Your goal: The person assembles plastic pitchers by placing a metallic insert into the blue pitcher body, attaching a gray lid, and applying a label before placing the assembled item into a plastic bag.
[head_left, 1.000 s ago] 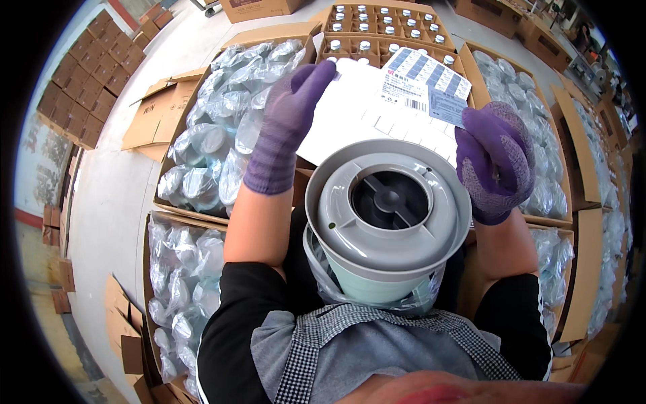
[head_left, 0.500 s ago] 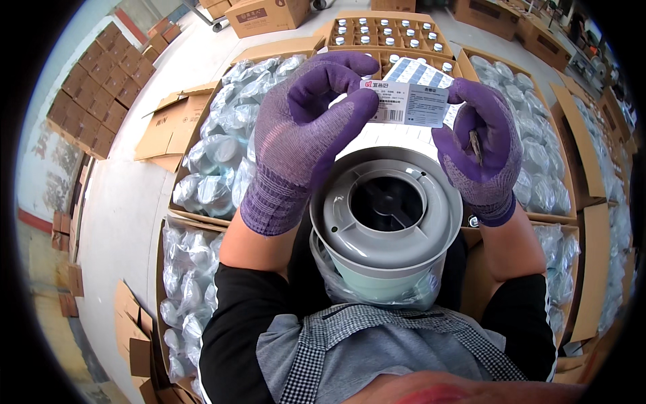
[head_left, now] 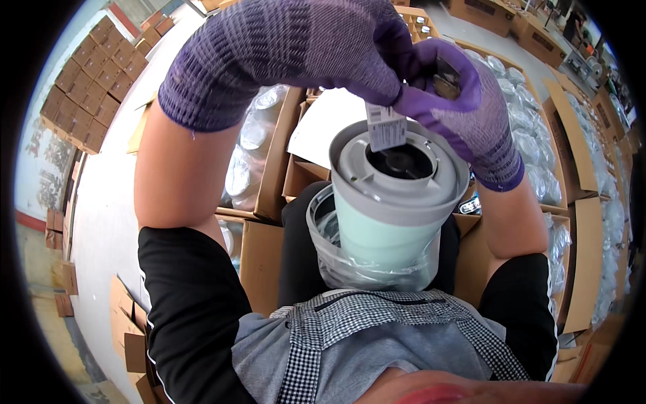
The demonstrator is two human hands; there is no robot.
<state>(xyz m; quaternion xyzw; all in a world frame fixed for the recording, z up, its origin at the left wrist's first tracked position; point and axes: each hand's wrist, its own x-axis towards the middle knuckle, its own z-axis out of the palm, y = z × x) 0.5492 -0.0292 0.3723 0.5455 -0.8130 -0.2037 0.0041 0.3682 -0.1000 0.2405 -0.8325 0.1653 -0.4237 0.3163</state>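
Above a mint-green tub with a grey ring-shaped top [head_left: 397, 236], my two purple-gloved hands come together. My left hand [head_left: 350, 50] is closed, its fingertips pinching at the upper end of a small white printed label [head_left: 387, 129]. My right hand [head_left: 464, 104] meets it there, thumb and fingers also pinched at the label's top, partly hidden. A small dark metal tool [head_left: 447, 79] is tucked in my right hand; its kind is not clear. The label hangs over the tub's dark central opening. Clear plastic bagging [head_left: 336, 259] surrounds the tub's lower part on my lap.
Open cartons of plastic-wrapped items [head_left: 531, 128] stand at the right, with more wrapped items [head_left: 252, 145] at the left. A white sheet [head_left: 323, 121] lies beyond the tub. Stacked brown boxes [head_left: 94, 81] stand along the far left wall.
The label, held level between my hands, now hangs downward. My left hand has moved up and right to meet my right hand. The tub's mint side shows more.
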